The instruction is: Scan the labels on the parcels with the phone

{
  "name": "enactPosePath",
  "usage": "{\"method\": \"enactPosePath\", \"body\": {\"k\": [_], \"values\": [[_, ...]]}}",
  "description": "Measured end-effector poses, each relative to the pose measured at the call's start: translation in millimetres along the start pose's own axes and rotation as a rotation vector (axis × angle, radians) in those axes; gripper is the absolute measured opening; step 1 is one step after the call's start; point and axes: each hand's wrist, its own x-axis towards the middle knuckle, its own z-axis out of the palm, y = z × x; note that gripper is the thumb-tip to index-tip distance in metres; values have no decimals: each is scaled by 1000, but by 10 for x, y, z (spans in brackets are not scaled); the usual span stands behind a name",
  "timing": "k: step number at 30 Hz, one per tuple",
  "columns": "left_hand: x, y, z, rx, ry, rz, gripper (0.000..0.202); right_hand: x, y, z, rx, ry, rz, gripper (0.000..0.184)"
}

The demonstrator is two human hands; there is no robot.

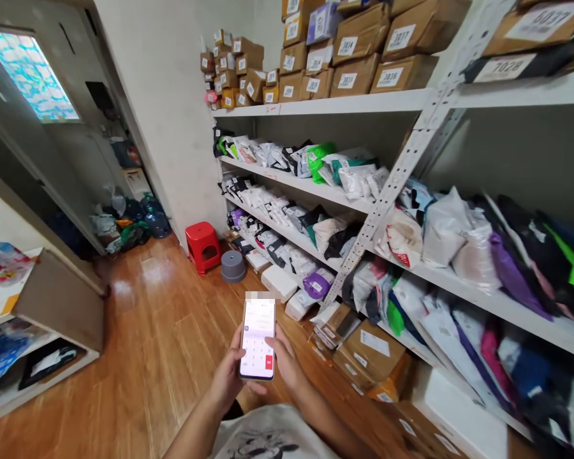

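A smartphone (257, 347) is held upright in front of my body, its lit screen facing me. On the screen is a pale keypad with a red key at the lower right. My left hand (230, 366) wraps the phone's left side, thumb at the screen's edge. Around the right side closes my right hand (286, 357), with its thumb over the keypad. The fingers behind the phone are mostly hidden.
White metal shelves (325, 104) on the right hold labelled cardboard boxes (354, 76) and many bagged parcels (358, 182). More cartons (370, 347) lie on the floor. A red stool (203, 245) and a grey stool (233, 266) stand ahead. At left are a low cabinet (62, 299) and a doorway.
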Motion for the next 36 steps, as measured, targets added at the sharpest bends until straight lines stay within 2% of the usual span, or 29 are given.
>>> {"method": "enactPosePath", "body": {"k": [3,6,11,16,19,22,29,34,36], "values": [[202,261,-252,33,9,-1,96,223,101,206,14,-18,-8,34],[388,570,-524,65,3,-20,100,477,253,480,56,35,-68,38],[640,1089,-1011,179,-65,-105,103,874,491,1000,90,229,-147,37],[789,1371,-1366,252,-159,-231,106,1062,692,1359,141,495,-211,35],[810,1463,-1424,286,-216,-301,106,1063,707,1475,186,611,-243,33],[810,1548,-1392,310,-310,-372,105,1017,651,1559,228,696,-248,35],[840,1696,-1397,326,-452,-427,94,994,673,1692,123,791,-257,40],[807,1773,-1433,369,-444,-426,91,1044,764,1722,61,836,-229,46],[799,1797,-1447,355,-430,-436,91,1049,782,1718,75,805,-242,43]]}}
